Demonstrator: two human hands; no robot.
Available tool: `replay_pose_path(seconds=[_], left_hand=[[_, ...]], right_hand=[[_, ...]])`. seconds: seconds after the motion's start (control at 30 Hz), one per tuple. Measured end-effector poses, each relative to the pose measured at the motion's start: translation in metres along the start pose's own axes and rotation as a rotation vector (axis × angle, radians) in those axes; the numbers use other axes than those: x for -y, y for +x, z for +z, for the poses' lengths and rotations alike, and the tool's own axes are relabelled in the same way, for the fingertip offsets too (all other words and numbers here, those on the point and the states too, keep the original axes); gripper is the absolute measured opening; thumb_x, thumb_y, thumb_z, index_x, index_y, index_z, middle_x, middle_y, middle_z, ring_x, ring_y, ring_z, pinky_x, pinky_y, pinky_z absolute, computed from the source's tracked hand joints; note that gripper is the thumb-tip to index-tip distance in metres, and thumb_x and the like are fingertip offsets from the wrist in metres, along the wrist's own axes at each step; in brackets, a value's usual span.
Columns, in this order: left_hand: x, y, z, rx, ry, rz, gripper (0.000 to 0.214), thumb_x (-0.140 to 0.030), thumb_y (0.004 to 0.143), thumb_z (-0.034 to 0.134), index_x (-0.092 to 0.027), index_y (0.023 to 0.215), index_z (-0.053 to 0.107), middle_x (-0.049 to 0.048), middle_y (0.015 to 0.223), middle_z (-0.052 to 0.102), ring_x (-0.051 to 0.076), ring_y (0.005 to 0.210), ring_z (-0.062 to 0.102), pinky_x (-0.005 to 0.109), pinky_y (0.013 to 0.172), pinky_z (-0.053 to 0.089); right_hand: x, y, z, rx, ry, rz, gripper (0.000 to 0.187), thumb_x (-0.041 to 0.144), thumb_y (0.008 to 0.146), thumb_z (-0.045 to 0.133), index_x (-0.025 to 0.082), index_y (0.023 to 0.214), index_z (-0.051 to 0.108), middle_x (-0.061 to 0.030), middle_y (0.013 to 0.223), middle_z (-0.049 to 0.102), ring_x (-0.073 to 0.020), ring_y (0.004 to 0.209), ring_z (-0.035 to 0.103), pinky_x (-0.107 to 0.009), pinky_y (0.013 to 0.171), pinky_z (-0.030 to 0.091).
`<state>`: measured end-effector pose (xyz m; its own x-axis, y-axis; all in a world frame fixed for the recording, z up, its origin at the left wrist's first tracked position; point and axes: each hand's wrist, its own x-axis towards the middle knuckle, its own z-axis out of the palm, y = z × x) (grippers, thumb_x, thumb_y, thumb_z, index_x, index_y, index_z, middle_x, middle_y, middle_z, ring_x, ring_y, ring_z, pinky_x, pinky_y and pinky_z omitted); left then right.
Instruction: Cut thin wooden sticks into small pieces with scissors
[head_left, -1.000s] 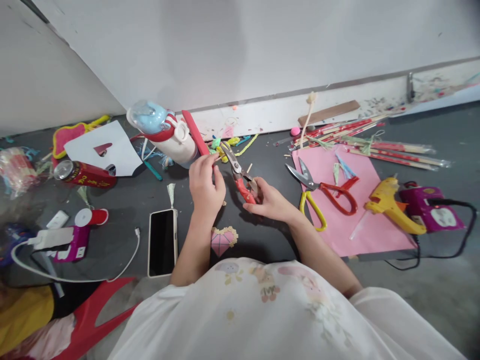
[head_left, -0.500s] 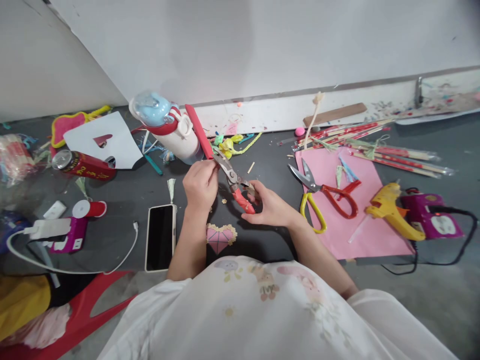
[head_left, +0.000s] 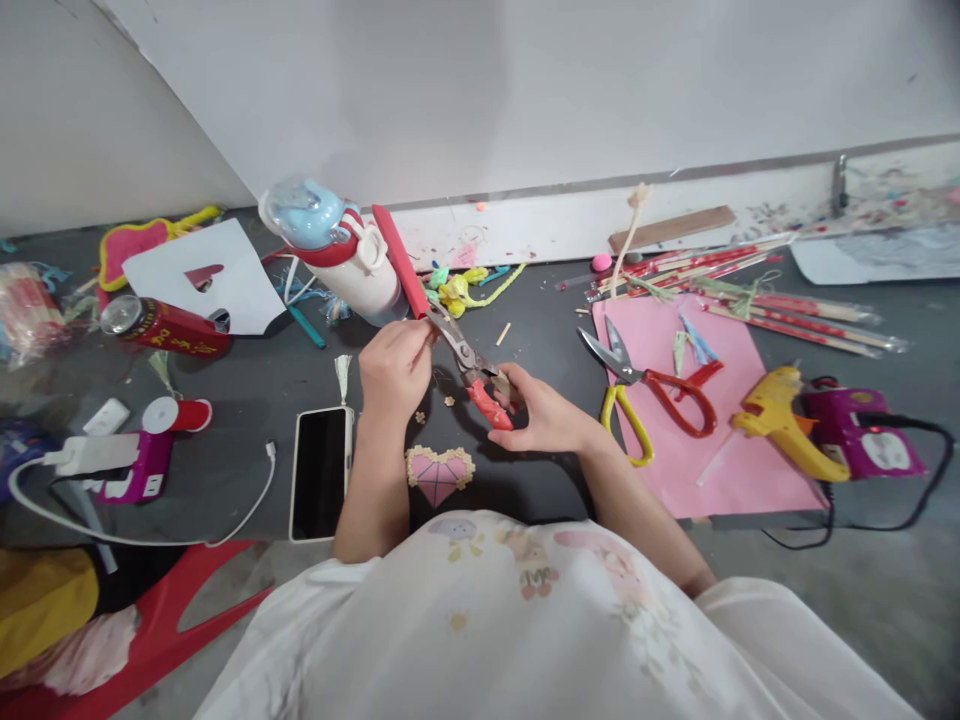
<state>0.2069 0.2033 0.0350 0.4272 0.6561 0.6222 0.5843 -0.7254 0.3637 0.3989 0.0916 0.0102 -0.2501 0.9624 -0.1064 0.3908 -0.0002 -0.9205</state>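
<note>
My left hand [head_left: 394, 368] is closed in a pinch on a thin wooden stick, held at the jaws of a pair of red-handled cutters [head_left: 471, 366]. Gripping the cutters' red handles is my right hand [head_left: 541, 408], fingers wrapped round them. The cutter jaws point up and left toward my left fingertips. Below the hands a pink heart-shaped craft piece [head_left: 439, 473] with a cream border lies on the dark mat. A short cut stick piece [head_left: 502, 334] lies just beyond the cutters.
A phone [head_left: 322, 470], a white bottle with a blue lid [head_left: 330, 245], a red can [head_left: 166, 328] and a charger with cable [head_left: 124, 463] lie left. Right: pink paper [head_left: 720, 440], scissors [head_left: 649, 385], yellow glue gun [head_left: 784, 415], purple socket [head_left: 862, 435], chopsticks [head_left: 750, 285].
The cutter jaws have swung left to meet the stick at my left fingertips. Both hands shifted slightly left and lower in view as the camera moved.
</note>
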Motion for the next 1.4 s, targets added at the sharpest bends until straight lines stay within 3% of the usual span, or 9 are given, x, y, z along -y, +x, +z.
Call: replay_pose_path(seconds=[0.3,0.67,1.23,1.3,1.4], left_hand=[[0.0004,0.0001,-0.0007,0.083,-0.005,-0.030,0.022,-0.020,0.090,0.046,-0.018,0.084,0.067,0.0048,0.085,0.071,0.015,0.082,0.065,0.026,0.076,0.049],[-0.0029,0.0017,-0.0003,0.116,-0.029,-0.053,0.025,-0.023,0.091,0.045,-0.018,0.074,0.063,0.0033,0.074,0.066,0.014,0.072,0.061,0.024,0.068,0.046],[0.0029,-0.0003,0.0000,0.192,0.123,-0.064,0.028,-0.026,0.094,0.041,-0.019,0.097,0.067,0.0067,0.088,0.070,0.018,0.085,0.063,0.029,0.077,0.045],[0.0012,0.0006,0.0017,0.175,0.133,-0.071,0.027,-0.028,0.093,0.042,-0.019,0.098,0.067,0.0075,0.090,0.070,0.019,0.087,0.063,0.030,0.080,0.045],[-0.0068,0.0030,0.0044,0.055,0.098,-0.120,0.025,-0.031,0.093,0.046,-0.019,0.102,0.066,0.0094,0.099,0.070,0.021,0.098,0.061,0.035,0.090,0.042]], right_hand=[[-0.0013,0.0002,-0.0020,0.076,0.072,0.001,0.056,0.036,0.070,0.071,0.017,0.113,0.042,0.0037,0.075,0.045,-0.0124,0.065,0.045,-0.026,0.060,0.039],[0.0006,-0.0002,-0.0029,0.095,0.119,-0.001,0.049,0.033,0.070,0.071,0.018,0.105,0.041,0.0038,0.075,0.044,-0.0121,0.066,0.044,-0.026,0.060,0.039],[-0.0042,0.0017,-0.0041,0.105,0.160,-0.075,0.035,0.045,0.081,0.062,0.018,0.097,0.044,0.0034,0.068,0.047,-0.0117,0.060,0.046,-0.024,0.055,0.038],[-0.0041,0.0020,-0.0036,0.095,0.178,-0.045,0.035,0.045,0.081,0.063,0.019,0.097,0.044,0.0031,0.068,0.048,-0.0122,0.059,0.048,-0.025,0.055,0.039],[-0.0054,0.0027,-0.0019,0.065,0.269,0.048,0.037,0.046,0.080,0.062,0.020,0.099,0.042,0.0040,0.067,0.049,-0.0124,0.056,0.049,-0.025,0.053,0.039]])
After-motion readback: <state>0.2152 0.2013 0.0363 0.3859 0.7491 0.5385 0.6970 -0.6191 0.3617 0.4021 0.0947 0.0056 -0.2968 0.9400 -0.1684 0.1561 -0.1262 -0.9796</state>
